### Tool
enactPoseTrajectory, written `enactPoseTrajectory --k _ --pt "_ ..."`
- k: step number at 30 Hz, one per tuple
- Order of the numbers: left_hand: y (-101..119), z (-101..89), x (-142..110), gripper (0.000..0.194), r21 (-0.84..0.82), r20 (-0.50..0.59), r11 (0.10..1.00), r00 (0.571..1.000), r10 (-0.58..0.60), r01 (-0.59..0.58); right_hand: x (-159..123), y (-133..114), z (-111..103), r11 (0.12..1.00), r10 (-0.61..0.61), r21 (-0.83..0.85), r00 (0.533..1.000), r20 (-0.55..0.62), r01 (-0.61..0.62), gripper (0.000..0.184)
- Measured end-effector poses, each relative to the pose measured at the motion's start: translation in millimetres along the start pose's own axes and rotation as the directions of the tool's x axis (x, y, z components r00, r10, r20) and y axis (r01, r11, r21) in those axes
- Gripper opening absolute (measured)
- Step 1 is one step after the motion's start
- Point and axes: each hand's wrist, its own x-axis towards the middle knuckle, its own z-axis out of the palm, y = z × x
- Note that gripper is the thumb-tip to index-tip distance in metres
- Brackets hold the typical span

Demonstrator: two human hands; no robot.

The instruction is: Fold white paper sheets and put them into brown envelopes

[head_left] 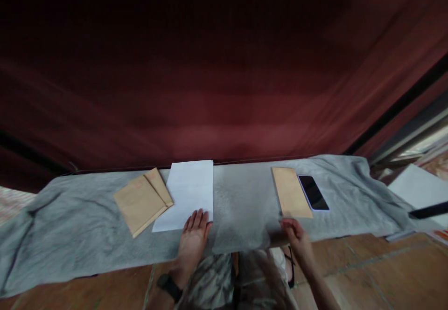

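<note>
The white paper (191, 189) lies on the gray cloth (245, 198), its long side running away from the person and its far end leaning a bit right, with the left hand (196, 228) spread flat on its near right corner. The right hand (292, 228) has its fingers bent close together by the near end of one brown envelope (292, 193), but I can't tell if they pinch anything; that envelope's far end leans left, and so does the one phone (314, 193) just beside it. Two more envelopes (140, 203) overlap at the paper's left edge, making three.
</note>
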Motion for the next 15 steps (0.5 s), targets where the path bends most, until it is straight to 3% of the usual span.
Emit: enactPoseTrajectory --k 1,3,6,10,13,15 --pt "0.1 -2.6 1.5 0.038 -0.032 0.008 0.999 1.000 -0.004 0.004 -6.3 -1.2 11.0 0.987 -0.124 -0.104 0.992 0.024 0.126 0.030" --pt "0.9 -6.9 4.0 0.035 -0.104 0.000 0.994 1.000 -0.024 0.024 -16.3 -3.4 32.4 0.907 -0.342 -0.221 0.934 0.105 0.357 0.030" --pt "3.9 -9.0 6.6 0.033 -0.207 -0.040 0.975 0.995 -0.096 0.085 -24.0 -6.1 58.6 0.760 -0.530 -0.326 0.827 0.191 0.562 0.035" --pt "7.4 -9.2 11.0 0.031 -0.306 -0.041 0.920 0.962 -0.272 0.247 -27.2 -9.4 74.4 0.640 -0.574 -0.483 0.790 0.217 0.597 0.038" --pt "5.7 -15.1 15.4 0.029 -0.334 0.022 0.869 0.925 -0.379 0.364 -29.5 -11.2 74.7 0.601 -0.572 -0.528 0.784 0.242 0.601 0.040" --pt "5.2 -23.5 18.9 0.029 -0.353 0.002 0.859 0.919 -0.395 0.370 -30.8 -11.4 73.5 0.598 -0.561 -0.531 0.787 0.257 0.600 0.041"
